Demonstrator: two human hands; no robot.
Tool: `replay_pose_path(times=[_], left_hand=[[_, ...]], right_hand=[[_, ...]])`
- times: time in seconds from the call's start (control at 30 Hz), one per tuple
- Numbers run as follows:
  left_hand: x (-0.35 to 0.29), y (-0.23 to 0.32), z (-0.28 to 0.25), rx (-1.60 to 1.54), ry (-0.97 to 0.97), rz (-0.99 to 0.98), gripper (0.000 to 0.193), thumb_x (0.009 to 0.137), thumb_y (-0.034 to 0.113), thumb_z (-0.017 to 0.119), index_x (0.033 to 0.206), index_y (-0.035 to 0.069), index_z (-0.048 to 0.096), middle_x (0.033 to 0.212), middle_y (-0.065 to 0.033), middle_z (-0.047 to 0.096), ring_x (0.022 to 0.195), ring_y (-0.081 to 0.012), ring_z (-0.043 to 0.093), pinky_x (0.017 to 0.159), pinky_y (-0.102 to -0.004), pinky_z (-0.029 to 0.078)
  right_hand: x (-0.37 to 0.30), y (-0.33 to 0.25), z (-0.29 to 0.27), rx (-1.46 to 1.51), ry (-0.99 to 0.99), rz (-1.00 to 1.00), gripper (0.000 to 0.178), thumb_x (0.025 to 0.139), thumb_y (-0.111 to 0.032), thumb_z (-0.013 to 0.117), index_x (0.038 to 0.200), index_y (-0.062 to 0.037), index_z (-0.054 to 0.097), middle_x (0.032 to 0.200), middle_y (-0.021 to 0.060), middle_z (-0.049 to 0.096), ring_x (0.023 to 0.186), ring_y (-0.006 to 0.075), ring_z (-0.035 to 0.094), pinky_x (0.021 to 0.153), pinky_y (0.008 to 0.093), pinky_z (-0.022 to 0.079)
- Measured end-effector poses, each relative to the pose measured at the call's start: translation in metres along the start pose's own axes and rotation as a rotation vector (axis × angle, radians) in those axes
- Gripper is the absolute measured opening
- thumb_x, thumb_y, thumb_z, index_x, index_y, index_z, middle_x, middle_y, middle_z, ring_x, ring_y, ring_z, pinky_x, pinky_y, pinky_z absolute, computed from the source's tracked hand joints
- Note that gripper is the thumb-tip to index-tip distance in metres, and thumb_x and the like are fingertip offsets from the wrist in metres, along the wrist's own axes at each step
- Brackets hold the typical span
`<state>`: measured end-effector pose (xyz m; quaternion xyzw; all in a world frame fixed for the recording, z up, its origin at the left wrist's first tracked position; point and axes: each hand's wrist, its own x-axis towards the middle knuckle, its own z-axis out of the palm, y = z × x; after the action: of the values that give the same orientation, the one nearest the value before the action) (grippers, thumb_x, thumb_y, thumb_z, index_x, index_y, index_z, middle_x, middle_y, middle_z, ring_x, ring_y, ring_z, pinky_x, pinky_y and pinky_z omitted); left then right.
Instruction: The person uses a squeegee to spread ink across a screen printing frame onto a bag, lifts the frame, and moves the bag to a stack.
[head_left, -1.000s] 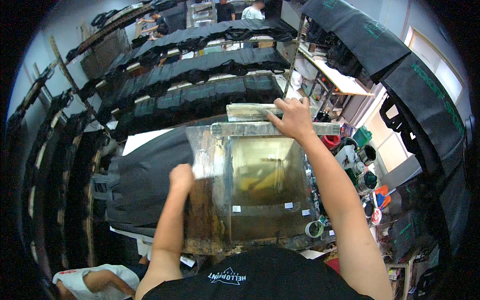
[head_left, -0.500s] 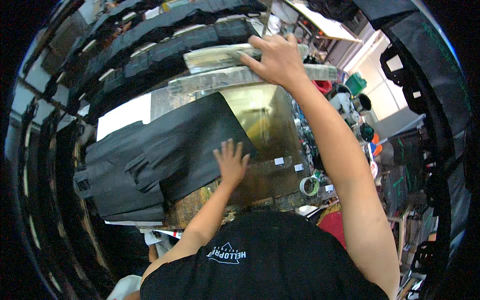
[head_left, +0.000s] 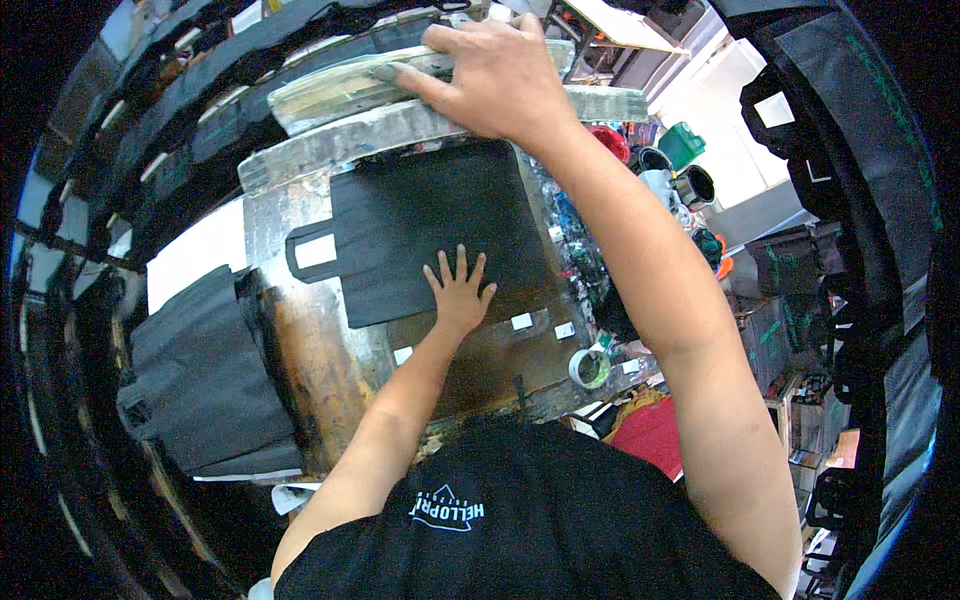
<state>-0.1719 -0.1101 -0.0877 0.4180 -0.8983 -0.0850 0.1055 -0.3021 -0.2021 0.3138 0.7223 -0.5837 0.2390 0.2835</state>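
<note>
one black bag (head_left: 410, 195) lies flat on the tabletop (head_left: 318, 360), its loop handle (head_left: 292, 258) pointing to the left. the left grip (head_left: 462, 300) is spread over the bag's near edge, palm down and fingers apart, pinching nothing. the right grip (head_left: 500, 80) is closed around the upper bar (head_left: 340, 88), thumb on its near side; the lower bar (head_left: 325, 150) runs just below, partly covered by that hand.

the bag looks light, thin and soft, so it would likely crease or shift under a careless push; the handle or a corner seems the best place to take hold. the upper bar looks stiff and rather heavier, best held near its middle, and its streaked coating might be slick.

the tabletop is stained brown and grey, with a dark fabric pile (head_left: 205, 370) and a white sheet (head_left: 195, 250) at the left. a tape roll (head_left: 589, 368) sits to the right, near paint-smeared clutter and a green jug (head_left: 682, 145). beyond, racks (head_left: 225, 105) hung with dark fabric fill the room.
</note>
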Motion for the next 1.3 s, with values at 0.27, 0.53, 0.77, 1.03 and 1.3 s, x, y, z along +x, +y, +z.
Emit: replay_pose_path(times=[0.27,0.53,0.77,1.03,1.3], left_hand=[[-0.035,0.054,0.001,-0.097,-0.007,-0.028,0.066,0.102,0.055,0.047,0.158,0.021,0.041,0.169,-0.0202,0.02,0.153,-0.0527,0.009,0.115,-0.0779,0.001],[-0.095,0.054,-0.03,-0.195,0.048,0.095,0.072,0.097,0.062,0.051,0.155,0.021,0.045,0.167,-0.0226,0.024,0.152,-0.0497,0.019,0.115,-0.0787,0.004],[-0.101,0.046,-0.045,-0.282,0.057,-0.019,0.076,0.1,0.064,0.046,0.154,0.011,0.046,0.16,-0.0234,0.037,0.15,-0.0458,0.029,0.117,-0.0713,0.014],[-0.076,-0.034,-0.208,-1.525,0.291,-0.166,0.066,0.106,0.044,0.053,0.153,-0.001,0.042,0.134,-0.0254,0.064,0.125,-0.0317,0.063,0.112,-0.043,0.045],[-0.115,-0.061,-0.256,-2.297,0.134,-0.273,0.096,0.099,0.066,0.045,0.152,-0.01,0.02,0.141,-0.0354,0.049,0.139,-0.0437,0.047,0.12,-0.0532,0.038]], right_hand=[[0.009,-0.002,-0.01,0.108,-0.056,0.055,0.065,0.097,-0.065,0.05,0.083,-0.0038,0.066,0.083,0.0191,0.069,0.087,0.0372,0.067,0.097,0.0581,0.041],[-0.002,0.007,0.003,0.018,-0.037,0.009,0.053,0.092,-0.06,0.059,0.106,-0.0104,0.073,0.091,0.0176,0.072,0.092,0.0356,0.068,0.085,0.0533,0.042],[0.001,-0.004,-0.009,0.087,-0.09,0.028,0.047,0.092,-0.053,0.063,0.103,-0.0081,0.069,0.092,0.0163,0.072,0.097,0.0341,0.067,0.09,0.0517,0.04],[-0.031,-0.027,-0.025,0.097,-0.103,0.075,0.045,0.09,-0.05,0.065,0.105,-0.0079,0.07,0.097,0.0141,0.071,0.101,0.0331,0.065,0.094,0.0517,0.039],[-0.159,-0.069,-0.029,0.058,-0.19,0.029,0.057,0.086,-0.056,0.068,0.118,-0.0088,0.066,0.103,0.0139,0.065,0.103,0.0318,0.06,0.098,0.0538,0.036]])
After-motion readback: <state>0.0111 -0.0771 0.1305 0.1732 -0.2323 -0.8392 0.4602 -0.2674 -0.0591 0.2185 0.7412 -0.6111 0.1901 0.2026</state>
